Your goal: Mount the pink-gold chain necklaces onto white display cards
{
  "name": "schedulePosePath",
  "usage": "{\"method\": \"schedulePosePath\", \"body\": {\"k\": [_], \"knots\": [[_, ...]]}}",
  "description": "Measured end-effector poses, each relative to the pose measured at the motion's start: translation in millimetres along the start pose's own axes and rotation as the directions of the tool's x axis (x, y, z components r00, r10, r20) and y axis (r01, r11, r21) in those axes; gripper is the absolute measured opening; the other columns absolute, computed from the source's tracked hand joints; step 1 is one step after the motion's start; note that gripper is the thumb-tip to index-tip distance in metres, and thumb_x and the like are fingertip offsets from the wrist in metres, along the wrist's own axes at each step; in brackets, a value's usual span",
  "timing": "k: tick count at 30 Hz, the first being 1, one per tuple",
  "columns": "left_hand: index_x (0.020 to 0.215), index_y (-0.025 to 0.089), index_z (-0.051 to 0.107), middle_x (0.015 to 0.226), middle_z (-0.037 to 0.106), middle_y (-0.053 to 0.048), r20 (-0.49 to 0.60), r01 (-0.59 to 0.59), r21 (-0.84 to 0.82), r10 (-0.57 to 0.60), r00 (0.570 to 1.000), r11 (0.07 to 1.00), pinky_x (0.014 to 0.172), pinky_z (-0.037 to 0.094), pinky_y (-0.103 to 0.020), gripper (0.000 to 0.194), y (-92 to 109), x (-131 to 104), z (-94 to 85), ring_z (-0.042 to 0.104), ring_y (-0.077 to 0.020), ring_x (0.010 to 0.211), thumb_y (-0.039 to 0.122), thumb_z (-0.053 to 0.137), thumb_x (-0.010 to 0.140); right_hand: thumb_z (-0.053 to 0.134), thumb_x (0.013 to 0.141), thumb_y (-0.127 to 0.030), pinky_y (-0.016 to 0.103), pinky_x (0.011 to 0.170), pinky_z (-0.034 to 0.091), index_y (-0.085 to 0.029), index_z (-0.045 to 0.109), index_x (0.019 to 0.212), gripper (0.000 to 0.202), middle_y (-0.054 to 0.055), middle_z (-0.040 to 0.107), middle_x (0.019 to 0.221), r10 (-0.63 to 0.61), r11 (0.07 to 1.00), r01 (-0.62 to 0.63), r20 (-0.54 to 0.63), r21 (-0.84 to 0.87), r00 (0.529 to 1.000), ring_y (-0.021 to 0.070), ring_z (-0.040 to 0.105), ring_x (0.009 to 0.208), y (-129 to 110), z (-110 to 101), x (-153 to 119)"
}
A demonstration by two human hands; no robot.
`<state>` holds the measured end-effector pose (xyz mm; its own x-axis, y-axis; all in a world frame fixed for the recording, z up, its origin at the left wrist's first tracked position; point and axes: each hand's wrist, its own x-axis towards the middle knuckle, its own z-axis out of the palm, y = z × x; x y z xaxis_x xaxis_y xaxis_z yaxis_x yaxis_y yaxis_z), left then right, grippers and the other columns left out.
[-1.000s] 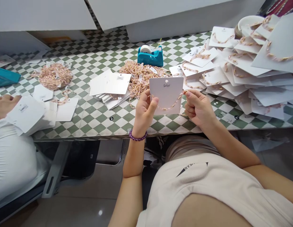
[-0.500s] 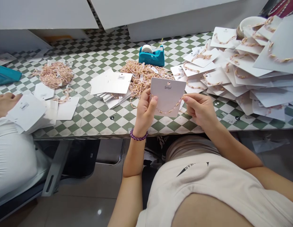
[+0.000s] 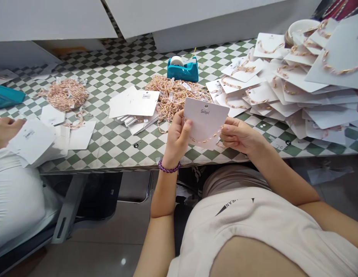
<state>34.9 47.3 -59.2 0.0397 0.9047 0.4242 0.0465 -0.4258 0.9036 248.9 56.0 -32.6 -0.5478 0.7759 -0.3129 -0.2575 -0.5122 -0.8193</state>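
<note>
**Display card held in both hands above surface edge**

Left hand point(image 3: 176, 139) grips the left edge of a white display card point(image 3: 206, 115), thumb pressed on the card's front, remaining fingers behind it. Right hand point(image 3: 238, 135) holds the card's right lower edge, fingers curled and pinching the card where the bracelet chain point(image 3: 204, 139) meets that side. The chain hangs in a shallow arc across the lower part of the card, running from the left thumb to the right fingertips. The card is tilted, top corner toward the right, and sits above the near edge of the green-and-white checked surface point(image 3: 115, 144). A purple bead bracelet point(image 3: 168, 167) circles the left wrist.

Just behind the card lies a loose heap of chains point(image 3: 173, 94); beyond it a teal tape dispenser point(image 3: 182, 69). Blank cards point(image 3: 135, 104) are stacked to the left. Finished carded bracelets point(image 3: 285, 84) are piled to the right. A co-worker's hand point(image 3: 5, 129) rests at the far left.
</note>
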Motion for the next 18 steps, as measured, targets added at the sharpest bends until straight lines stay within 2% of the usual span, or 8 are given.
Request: {"method": "schedulePosePath", "body": {"k": [3, 4, 7, 8, 9, 11, 15, 18], "knots": [[0.121, 0.026, 0.053, 0.105, 0.063, -0.005, -0.017, -0.058, 0.052, 0.059, 0.998, 0.997, 0.081, 0.052, -0.027, 0.034, 0, -1, 4.1, 0.062, -0.0165, 0.094, 0.051, 0.049, 0.098, 0.09, 0.06, -0.042, 0.015, 0.042, 0.035, -0.021, 0.061, 0.091, 0.048, -0.007, 0.046, 0.062, -0.182, 0.981, 0.17, -0.144, -0.09, 0.973, 0.0027, 0.035, 0.048, 6, 1, 4], [0.121, 0.025, 0.052, 0.103, 0.062, -0.005, -0.018, -0.073, 0.068, 0.074, 0.997, 0.995, 0.08, 0.052, -0.027, 0.035, 0, -2, 6.1, 0.062, -0.0162, 0.091, 0.051, 0.047, 0.098, 0.089, 0.061, -0.043, 0.017, 0.046, 0.042, -0.021, 0.061, 0.087, 0.044, -0.004, 0.054, 0.071, -0.306, 0.947, 0.273, -0.214, -0.167, 0.928, 0.005, 0.045, 0.054, 9, 2, 6], [0.121, 0.025, 0.049, 0.104, 0.06, -0.006, -0.038, -0.089, 0.092, 0.093, 0.995, 0.992, 0.078, 0.052, -0.028, 0.035, 1, -3, 12.7, 0.062, -0.016, 0.089, 0.052, 0.046, 0.099, 0.085, 0.068, -0.045, 0.025, 0.073, 0.056, -0.022, 0.064, 0.083, 0.034, 0.002, 0.062, 0.099, -0.642, 0.75, 0.484, -0.316, -0.451, 0.699, 0.0138, 0.061, 0.092, 16, 4, 10], [0.121, 0.025, 0.048, 0.106, 0.06, -0.006, -0.051, -0.089, 0.09, 0.093, 0.994, 0.992, 0.079, 0.052, -0.028, 0.035, 1, -3, 14.3, 0.062, -0.0163, 0.091, 0.052, 0.046, 0.099, 0.084, 0.07, -0.045, 0.027, 0.082, 0.056, -0.022, 0.066, 0.084, 0.032, 0.003, 0.062, 0.103, -0.691, 0.701, 0.494, -0.315, -0.515, 0.651, 0.0158, 0.06, 0.101, 18, 5, 10], [0.122, 0.025, 0.048, 0.108, 0.059, -0.007, -0.062, -0.089, 0.086, 0.095, 0.994, 0.992, 0.08, 0.052, -0.028, 0.035, 1, -3, 15.4, 0.062, -0.0166, 0.093, 0.052, 0.045, 0.099, 0.082, 0.072, -0.045, 0.029, 0.086, 0.056, -0.022, 0.069, 0.085, 0.029, 0.004, 0.063, 0.105, -0.705, 0.681, 0.486, -0.31, -0.548, 0.638, 0.017, 0.06, 0.105, 19, 5, 10], [0.122, 0.025, 0.047, 0.111, 0.059, -0.007, -0.066, -0.103, 0.082, 0.108, 0.992, 0.991, 0.082, 0.052, -0.028, 0.034, 1, -3, 16.1, 0.062, -0.0169, 0.096, 0.051, 0.043, 0.1, 0.081, 0.074, -0.046, 0.031, 0.086, 0.056, -0.022, 0.072, 0.086, 0.028, 0.004, 0.066, 0.1, -0.665, 0.716, 0.463, -0.31, -0.522, 0.679, 0.0175, 0.062, 0.1, 19, 6, 10], [0.122, 0.026, 0.048, 0.11, 0.057, -0.007, -0.054, -0.119, 0.127, 0.126, 0.991, 0.985, 0.083, 0.051, -0.029, 0.033, 0, -3, 14.4, 0.06, -0.0168, 0.095, 0.05, 0.043, 0.1, 0.084, 0.071, -0.04, 0.029, 0.077, 0.056, -0.022, 0.075, 0.083, 0.024, 0.002, 0.07, 0.087, -0.523, 0.84, 0.436, -0.267, -0.322, 0.81, 0.0142, 0.064, 0.081, 18, 5, 9], [0.124, 0.026, 0.046, 0.116, 0.057, -0.007, -0.023, -0.086, 0.075, 0.088, 0.996, 0.993, 0.086, 0.052, -0.03, 0.036, 1, -3, 14.3, 0.06, -0.0187, 0.102, 0.052, 0.045, 0.099, 0.083, 0.072, -0.041, 0.026, 0.069, 0.056, -0.022, 0.075, 0.086, 0.025, 0.001, 0.071, 0.086, -0.448, 0.885, 0.39, -0.235, -0.255, 0.863, 0.0119, 0.064, 0.074, 18, 4, 10]]}}
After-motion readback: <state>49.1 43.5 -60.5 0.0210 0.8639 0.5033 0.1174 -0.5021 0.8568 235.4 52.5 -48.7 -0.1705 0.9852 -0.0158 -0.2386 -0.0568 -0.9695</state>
